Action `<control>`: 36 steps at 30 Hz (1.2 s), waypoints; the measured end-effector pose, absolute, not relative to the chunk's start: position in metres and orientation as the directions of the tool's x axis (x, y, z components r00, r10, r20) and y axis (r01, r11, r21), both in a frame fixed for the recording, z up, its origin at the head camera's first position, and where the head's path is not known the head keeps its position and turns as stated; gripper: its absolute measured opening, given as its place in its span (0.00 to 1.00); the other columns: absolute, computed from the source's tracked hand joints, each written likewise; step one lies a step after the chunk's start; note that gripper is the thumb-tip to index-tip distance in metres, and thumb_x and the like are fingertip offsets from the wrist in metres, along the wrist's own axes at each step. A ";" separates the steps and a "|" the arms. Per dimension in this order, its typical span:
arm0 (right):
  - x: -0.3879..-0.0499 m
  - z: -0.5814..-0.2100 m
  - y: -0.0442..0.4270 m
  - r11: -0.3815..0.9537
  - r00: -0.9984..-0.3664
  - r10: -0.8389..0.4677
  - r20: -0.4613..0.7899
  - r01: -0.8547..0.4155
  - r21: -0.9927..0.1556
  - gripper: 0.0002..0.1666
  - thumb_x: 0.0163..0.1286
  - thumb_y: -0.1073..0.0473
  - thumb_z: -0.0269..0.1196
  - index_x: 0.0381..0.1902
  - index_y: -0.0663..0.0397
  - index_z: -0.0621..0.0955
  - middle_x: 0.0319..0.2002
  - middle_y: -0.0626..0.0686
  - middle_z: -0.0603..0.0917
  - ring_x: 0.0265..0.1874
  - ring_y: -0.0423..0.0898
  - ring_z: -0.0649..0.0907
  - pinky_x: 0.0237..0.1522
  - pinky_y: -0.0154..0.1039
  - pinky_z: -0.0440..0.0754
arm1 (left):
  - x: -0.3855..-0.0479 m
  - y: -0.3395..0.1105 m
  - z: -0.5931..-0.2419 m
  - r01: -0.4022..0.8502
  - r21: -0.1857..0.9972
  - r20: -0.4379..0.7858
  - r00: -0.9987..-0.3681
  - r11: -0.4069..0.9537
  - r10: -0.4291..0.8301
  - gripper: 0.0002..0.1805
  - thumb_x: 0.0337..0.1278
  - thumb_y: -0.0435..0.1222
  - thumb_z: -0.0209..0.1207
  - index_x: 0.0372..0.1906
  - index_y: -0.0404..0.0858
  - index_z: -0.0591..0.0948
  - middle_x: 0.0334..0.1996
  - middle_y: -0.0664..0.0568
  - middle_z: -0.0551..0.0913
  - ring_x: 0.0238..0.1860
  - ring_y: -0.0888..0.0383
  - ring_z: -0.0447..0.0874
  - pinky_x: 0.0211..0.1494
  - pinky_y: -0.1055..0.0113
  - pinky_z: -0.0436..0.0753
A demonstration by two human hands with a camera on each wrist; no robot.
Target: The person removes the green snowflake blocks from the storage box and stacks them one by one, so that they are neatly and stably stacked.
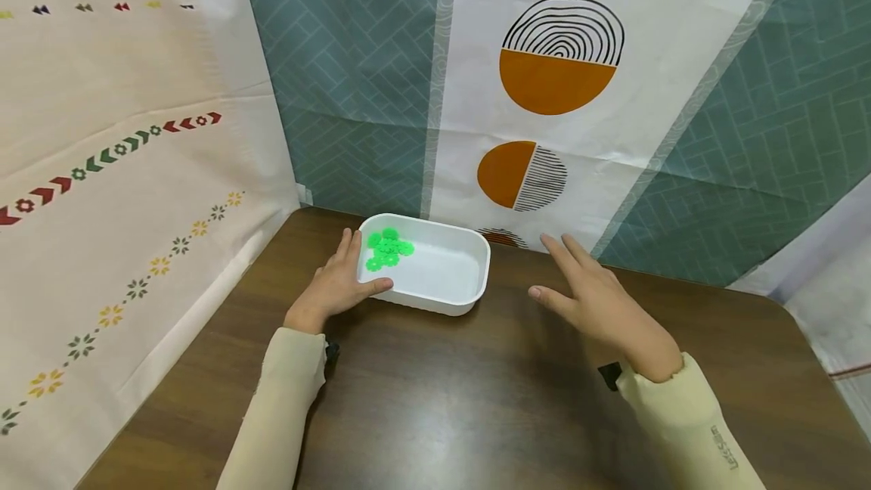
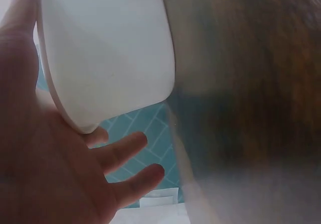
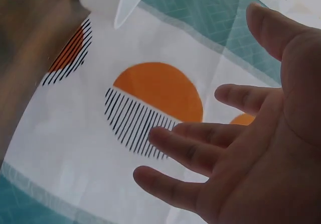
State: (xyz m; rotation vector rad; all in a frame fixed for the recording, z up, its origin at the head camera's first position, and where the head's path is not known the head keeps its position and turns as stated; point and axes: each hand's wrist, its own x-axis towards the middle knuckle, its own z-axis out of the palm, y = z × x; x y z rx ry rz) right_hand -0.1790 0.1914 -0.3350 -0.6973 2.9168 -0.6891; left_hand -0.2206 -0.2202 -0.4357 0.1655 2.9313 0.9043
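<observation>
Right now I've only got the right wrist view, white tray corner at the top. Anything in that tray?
Observer: Yes, a cluster of small green pieces, toward the left end of the white tray in the head view.
Operator: Where's the left hand?
Observer: The left hand is at that same left end, its thumb by the near rim.

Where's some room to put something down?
On the table in front of the white tub, between left sleeve and right sleeve. The tub's right part is bare inside; its left end is crowded: green pieces, left grip at the rim.
</observation>
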 end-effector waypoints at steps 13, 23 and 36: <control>-0.232 -0.330 0.156 0.662 -0.846 -0.532 0.039 -0.444 -0.603 0.46 0.75 0.39 0.59 0.81 0.47 0.55 0.78 0.54 0.57 0.68 0.61 0.70 0.65 0.61 0.67 | -0.215 -0.218 -0.428 0.061 0.531 -0.071 -0.991 0.845 0.117 0.69 0.52 0.70 0.61 0.81 0.33 0.39 0.81 0.40 0.41 0.74 0.30 0.52 0.69 0.29 0.53; -0.260 -0.334 0.105 0.588 -0.825 -0.564 -0.013 -0.390 -0.709 0.33 0.74 0.41 0.61 0.71 0.46 0.73 0.66 0.48 0.75 0.59 0.49 0.79 0.59 0.51 0.77 | -0.210 -0.212 -0.415 0.057 0.505 -0.107 -0.986 0.861 0.128 0.70 0.50 0.68 0.65 0.80 0.30 0.42 0.79 0.35 0.46 0.75 0.33 0.51 0.69 0.30 0.54; -0.302 -0.358 0.044 0.578 -0.782 -0.621 0.058 -0.507 -0.639 0.18 0.77 0.52 0.59 0.56 0.56 0.84 0.46 0.52 0.85 0.44 0.48 0.82 0.48 0.46 0.81 | -0.218 -0.214 -0.424 0.053 0.560 -0.091 -0.988 0.827 0.125 0.69 0.52 0.64 0.67 0.81 0.35 0.38 0.81 0.39 0.34 0.78 0.36 0.42 0.69 0.28 0.50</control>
